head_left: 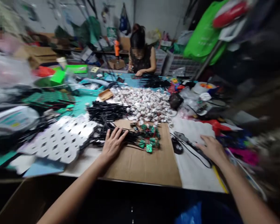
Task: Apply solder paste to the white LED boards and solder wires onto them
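Note:
My left hand (113,143) lies with its fingers spread on a bundle of black cables (128,136). Small green circuit boards (149,148) are at the right ends of these cables, on a sheet of brown cardboard (144,168). At the right, my right hand (212,149) has its fingers apart, beside a dark corded hand tool (189,142) lying on a white sheet (193,177). Whether the fingertips touch the tool cannot be made out. A round black object (177,147) sits left of the tool.
A large heap of small whitish parts (147,102) lies beyond the cardboard, with more black cables (107,110) beside it. At left is a white panel with diamond-shaped holes (65,140). A co-worker (142,59) sits across the table. Bags and clutter line the right.

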`<action>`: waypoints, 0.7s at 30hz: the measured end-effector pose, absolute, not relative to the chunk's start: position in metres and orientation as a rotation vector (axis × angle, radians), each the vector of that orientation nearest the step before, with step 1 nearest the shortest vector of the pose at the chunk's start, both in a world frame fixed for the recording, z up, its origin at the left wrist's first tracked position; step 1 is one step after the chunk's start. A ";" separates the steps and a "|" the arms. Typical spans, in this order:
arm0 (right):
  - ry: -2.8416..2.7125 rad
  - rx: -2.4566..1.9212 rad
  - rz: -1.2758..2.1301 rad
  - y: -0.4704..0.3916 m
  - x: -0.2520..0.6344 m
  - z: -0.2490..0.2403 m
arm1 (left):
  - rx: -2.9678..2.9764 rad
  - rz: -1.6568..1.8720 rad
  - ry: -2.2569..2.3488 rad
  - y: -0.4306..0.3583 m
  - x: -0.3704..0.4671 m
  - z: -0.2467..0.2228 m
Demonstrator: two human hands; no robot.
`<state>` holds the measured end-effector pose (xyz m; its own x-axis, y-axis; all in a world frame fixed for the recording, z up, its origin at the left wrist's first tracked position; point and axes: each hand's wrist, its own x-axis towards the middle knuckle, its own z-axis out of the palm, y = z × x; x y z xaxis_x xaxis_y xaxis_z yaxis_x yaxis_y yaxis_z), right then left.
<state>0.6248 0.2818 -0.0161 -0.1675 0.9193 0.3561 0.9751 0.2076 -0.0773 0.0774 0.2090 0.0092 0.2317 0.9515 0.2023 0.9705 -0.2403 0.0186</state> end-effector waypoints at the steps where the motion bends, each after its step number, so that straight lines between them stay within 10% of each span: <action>1: -2.199 -1.806 -0.278 0.274 0.617 -0.011 | -2.360 -0.288 -1.865 0.212 0.079 0.007; 21: -2.203 -1.965 -0.365 0.243 0.588 0.011 | -2.329 -0.868 -1.723 0.137 0.071 -0.016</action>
<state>0.5881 0.2426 0.0113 -0.1194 0.9514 0.2839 0.9921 0.1033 0.0710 0.0706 0.1370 -0.0156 0.1890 0.8408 0.5073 0.9082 -0.3461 0.2354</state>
